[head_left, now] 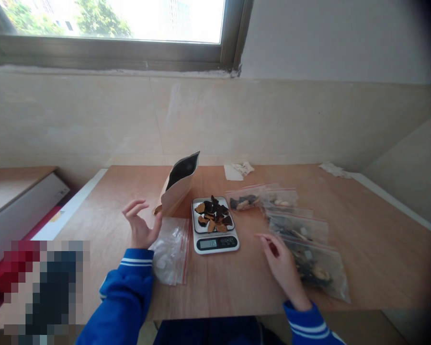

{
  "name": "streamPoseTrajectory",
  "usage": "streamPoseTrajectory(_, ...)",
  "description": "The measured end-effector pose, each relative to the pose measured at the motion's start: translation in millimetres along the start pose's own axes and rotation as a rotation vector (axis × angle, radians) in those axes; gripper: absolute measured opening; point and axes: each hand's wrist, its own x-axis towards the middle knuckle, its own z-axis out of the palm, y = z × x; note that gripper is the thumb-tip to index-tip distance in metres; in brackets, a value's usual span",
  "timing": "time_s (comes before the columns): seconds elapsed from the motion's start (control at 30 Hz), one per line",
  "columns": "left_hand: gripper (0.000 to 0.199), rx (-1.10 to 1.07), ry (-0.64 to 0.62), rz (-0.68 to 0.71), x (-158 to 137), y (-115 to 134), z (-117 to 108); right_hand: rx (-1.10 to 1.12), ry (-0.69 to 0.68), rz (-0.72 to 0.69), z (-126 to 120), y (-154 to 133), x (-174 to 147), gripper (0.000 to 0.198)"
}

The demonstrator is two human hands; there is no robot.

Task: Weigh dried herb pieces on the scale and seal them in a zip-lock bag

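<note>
Dried slices (211,216) lie heaped on the scale (217,244), which stands well in from the front edge of the table (233,287). The left hand (141,230) is beside the open pouch (178,192), thumb and fingers wide apart. The right hand's (280,261) fingers are narrowed (whether they hold anything, I cannot tell); a strip of tabletop separates it from the scale, while filled bags (318,270) crowd its outer side. Clear bags (168,249) lie close along the scale's left edge.
</note>
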Motion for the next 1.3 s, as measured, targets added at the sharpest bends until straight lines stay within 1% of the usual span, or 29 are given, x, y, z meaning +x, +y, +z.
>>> streamPoseTrajectory(0.03, 0.034, 0.022, 0.030, -0.004, 4, 7, -7, 0.007, -0.010, 0.024, -3, 2, -13, 0.035)
streamPoseTrajectory(0.07, 0.026, 0.032, 0.027, -0.021, 7, 15, -14, 0.014, -0.025, 0.045, -4, 3, -25, 0.033)
streamPoseTrajectory(0.1, 0.016, 0.023, -0.045, -0.042, 8, 23, -20, 0.020, -0.041, 0.059, -4, 2, -37, 0.032)
streamPoseTrajectory(0.13, 0.009, 0.006, -0.153, -0.076, 7, 30, -26, 0.024, -0.059, 0.069, -4, -1, -46, 0.031)
streamPoseTrajectory(0.17, 0.009, -0.023, -0.289, -0.118, 3, 38, -31, 0.028, -0.079, 0.074, -2, -6, -54, 0.030)
streamPoseTrajectory(0.23, 0.016, -0.072, -0.628, -0.187, -11, 49, -37, 0.038, -0.122, 0.069, 3, -17, -65, 0.029)
streamPoseTrajectory(0.27, 0.020, -0.089, -0.776, -0.197, -21, 53, -38, 0.045, -0.146, 0.060, 6, -23, -68, 0.028)
streamPoseTrajectory(0.3, 0.024, -0.091, -0.874, -0.206, -32, 55, -38, 0.054, -0.170, 0.045, 9, -28, -70, 0.028)
streamPoseTrajectory(0.37, 0.036, -0.052, -0.932, -0.240, -52, 58, -37, 0.072, -0.218, 0.002, 15, -35, -72, 0.027)
streamPoseTrajectory(0.43, 0.047, 0.005, -0.923, -0.273, -68, 58, -35, 0.084, -0.256, -0.042, 20, -38, -73, 0.026)
streamPoseTrajectory(0.5, 0.050, 0.049, -0.898, -0.313, -76, 58, -32, 0.095, -0.274, -0.070, 23, -40, -73, 0.026)
streamPoseTrajectory(0.63, 0.040, 0.072, -0.877, -0.358, -76, 56, -26, 0.119, -0.262, -0.092, 26, -49, -70, 0.026)
streamPoseTrajectory(0.7, 0.036, 0.055, -0.864, -0.388, -76, 55, -24, 0.129, -0.277, -0.104, 28, -56, -67, 0.027)
streamPoseTrajectory(0.83, 0.035, -0.036, -0.811, -0.464, -78, 53, -24, 0.149, -0.312, -0.113, 33, -67, -62, 0.027)
streamPoseTrajectory(0.97, 0.033, -0.088, -0.780, -0.507, -78, 53, -25, 0.163, -0.342, -0.112, 39, -69, -64, 0.028)
streamPoseTrajectory(1.07, 0.034, -0.103, -0.727, -0.495, -69, 55, -20, 0.164, -0.368, -0.110, 40, -68, -67, 0.028)
streamPoseTrajectory(1.17, 0.039, -0.073, -0.586, -0.429, -52, 54, -10, 0.161, -0.358, -0.092, 38, -67, -69, 0.029)
streamPoseTrajectory(1.23, 0.036, -0.062, -0.509, -0.388, -40, 53, -4, 0.164, -0.340, -0.080, 35, -68, -69, 0.030)
streamPoseTrajectory(1.3, 0.031, -0.061, -0.482, -0.360, -30, 51, 2, 0.168, -0.321, -0.068, 32, -67, -70, 0.031)
